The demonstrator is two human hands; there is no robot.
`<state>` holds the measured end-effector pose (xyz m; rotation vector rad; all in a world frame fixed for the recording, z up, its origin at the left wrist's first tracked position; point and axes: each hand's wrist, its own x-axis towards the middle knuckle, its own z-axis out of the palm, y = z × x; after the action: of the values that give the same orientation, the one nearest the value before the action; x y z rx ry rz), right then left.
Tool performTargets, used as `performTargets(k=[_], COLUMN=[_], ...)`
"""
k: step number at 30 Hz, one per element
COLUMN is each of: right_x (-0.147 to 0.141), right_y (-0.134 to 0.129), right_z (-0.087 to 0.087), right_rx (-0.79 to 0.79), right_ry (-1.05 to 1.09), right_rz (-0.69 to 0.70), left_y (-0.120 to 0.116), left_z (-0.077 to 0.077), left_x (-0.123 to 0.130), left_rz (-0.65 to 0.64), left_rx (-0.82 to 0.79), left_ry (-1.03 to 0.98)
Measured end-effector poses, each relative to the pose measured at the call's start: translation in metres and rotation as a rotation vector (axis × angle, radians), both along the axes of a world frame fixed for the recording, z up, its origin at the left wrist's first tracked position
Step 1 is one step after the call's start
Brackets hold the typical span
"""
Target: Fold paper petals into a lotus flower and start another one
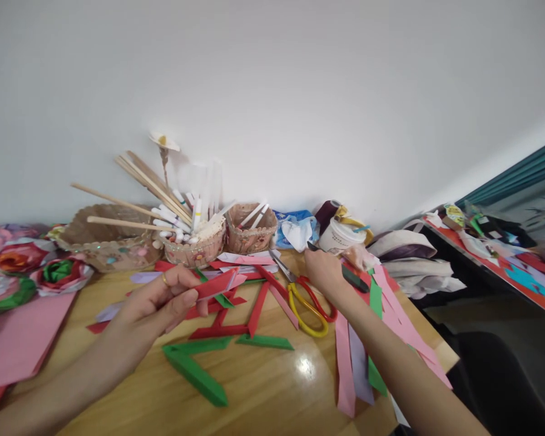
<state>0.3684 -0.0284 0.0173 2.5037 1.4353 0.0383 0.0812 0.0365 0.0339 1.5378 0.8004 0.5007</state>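
My left hand [168, 300] pinches a folded red-and-pink paper strip [220, 284] between thumb and fingers, raised over the table. On the right, my right hand [323, 272] is closed beyond the scissors [309, 309], which have red and yellow handles. A dark tip [312, 246] shows at its knuckles and a dark, long object [355, 278] by its wrist; what the fingers grip is hidden. Below my left hand lie a bent green folded strip [200, 375], a short green strip [266, 343] and several red folded strips [220, 330].
Decorated baskets [111, 260] with sticks and markers stand along the wall. Paper flowers [22, 260] and pink sheets [22, 339] lie at left. Long paper strips [345, 369] spread under my right forearm. A white tub [340, 236] stands behind, near white fabric items [404, 260].
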Motion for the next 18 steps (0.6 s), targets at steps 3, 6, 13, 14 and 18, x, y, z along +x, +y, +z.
performTargets(k=[3,6,13,14,18], right_x=[0.0,0.002,0.007,0.008,0.013], right_y=[0.007,0.009,-0.014,-0.02,-0.037], right_z=[-0.007,-0.009,0.026,0.032,0.048], right_rx=[0.038,0.095,0.191,0.196,0.441], right_ry=[-0.007,0.018,0.372,0.429,1.039], right_rz=[-0.038,-0.066,0.003,0.014,-0.098], left_y=[0.001,0.002,0.006,0.006,0.007], left_z=[0.0,0.0,0.003,0.003,0.0], left_x=[-0.002,-0.004,-0.007,-0.007,-0.007], left_rz=[-0.003,0.014,0.009,0.011,0.013], left_rx=[-0.028,-0.037,-0.037,-0.042,-0.071], left_ry=[-0.017,-0.018,-0.041,-0.049,-0.047])
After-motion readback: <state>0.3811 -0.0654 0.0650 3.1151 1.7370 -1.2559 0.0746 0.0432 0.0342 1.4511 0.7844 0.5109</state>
